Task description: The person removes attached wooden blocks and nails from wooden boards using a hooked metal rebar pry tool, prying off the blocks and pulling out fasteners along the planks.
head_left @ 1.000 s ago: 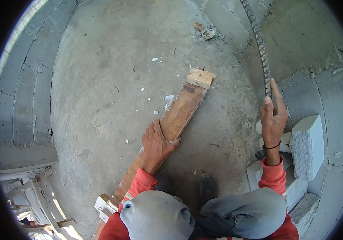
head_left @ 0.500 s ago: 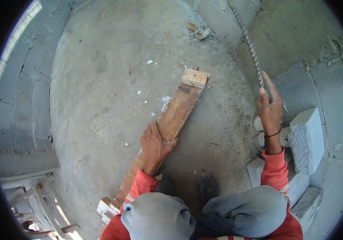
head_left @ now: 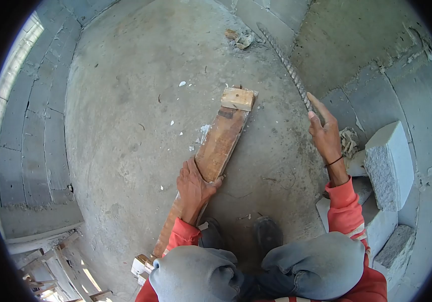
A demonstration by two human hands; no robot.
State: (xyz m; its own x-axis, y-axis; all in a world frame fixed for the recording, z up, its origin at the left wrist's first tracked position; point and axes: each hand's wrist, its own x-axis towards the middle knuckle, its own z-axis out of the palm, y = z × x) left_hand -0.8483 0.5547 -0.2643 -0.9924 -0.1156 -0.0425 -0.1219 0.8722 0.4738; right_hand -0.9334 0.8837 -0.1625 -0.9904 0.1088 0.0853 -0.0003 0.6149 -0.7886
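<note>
A long brown wooden board [head_left: 219, 143] lies slantwise on the concrete floor, a pale wood block [head_left: 238, 98] fixed across its far end. My left hand [head_left: 194, 186] wraps over the board near its middle, thumb on the right edge. My right hand [head_left: 325, 132] grips the lower end of a ribbed steel bar [head_left: 287, 65], its index finger stretched along it. The bar points away and to the left, its far tip near the wall's foot. At the near end, more pale wood pieces [head_left: 141, 267] show beside my knee.
White blocks [head_left: 391, 166] with rough broken faces are stacked at the right, with crumpled paper-like scrap [head_left: 348, 142] beside them. Grey block walls [head_left: 40, 136] stand left and right. Small debris [head_left: 244, 40] lies on the floor ahead. Wooden frames [head_left: 67, 274] appear at lower left.
My right hand has swung the steel bar left and a little downward, so its far tip now shows. My left hand stays on the board. The view has shifted slightly.
</note>
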